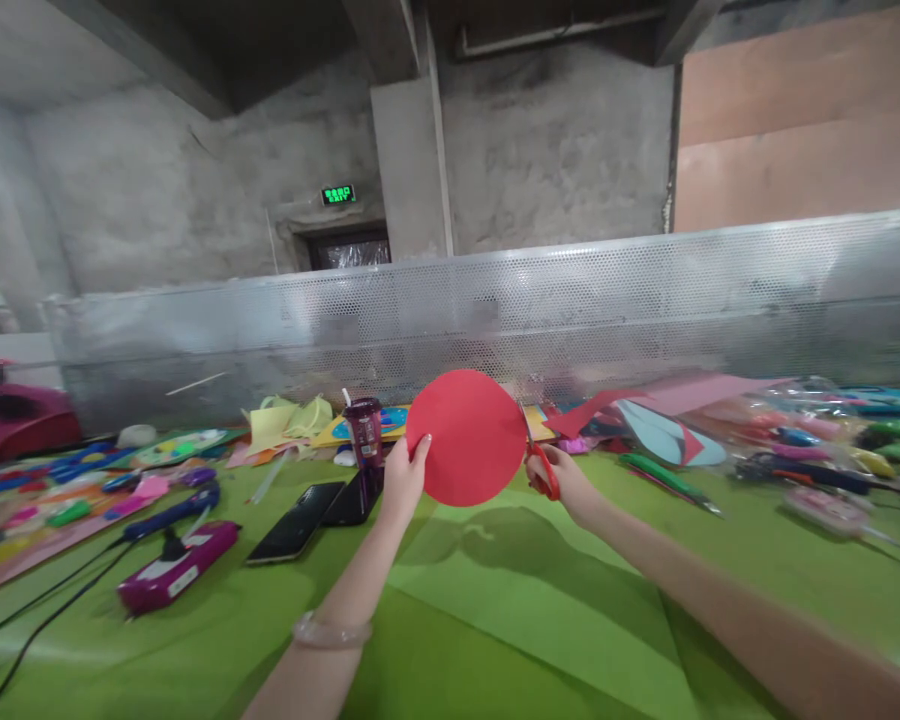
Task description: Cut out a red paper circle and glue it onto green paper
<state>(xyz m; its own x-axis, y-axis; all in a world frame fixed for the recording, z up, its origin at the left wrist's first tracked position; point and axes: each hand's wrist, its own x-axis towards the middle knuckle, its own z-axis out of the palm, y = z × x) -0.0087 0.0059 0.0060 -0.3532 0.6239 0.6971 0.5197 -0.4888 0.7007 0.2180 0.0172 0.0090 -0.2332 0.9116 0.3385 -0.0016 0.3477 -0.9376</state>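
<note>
A round piece of red paper [466,438] is held up above the table, facing me. My left hand [405,475] pinches its left edge, thumb in front. In my right hand [562,478] is a pair of red-handled scissors [546,470], fingers wrapped round the handles. The blades point upward along the paper's right edge; whether they touch it I cannot tell. Below both hands lies a large sheet of light green paper [540,600] on the green table [750,610].
Behind the left hand stand a dark cup with a straw [364,430] and a black phone [297,522]. A purple power strip [180,566] with cables lies at left. Green-handled craft knife [667,482], paper scraps [667,430] and bagged supplies are on the right. A perforated metal screen [495,320] rises behind.
</note>
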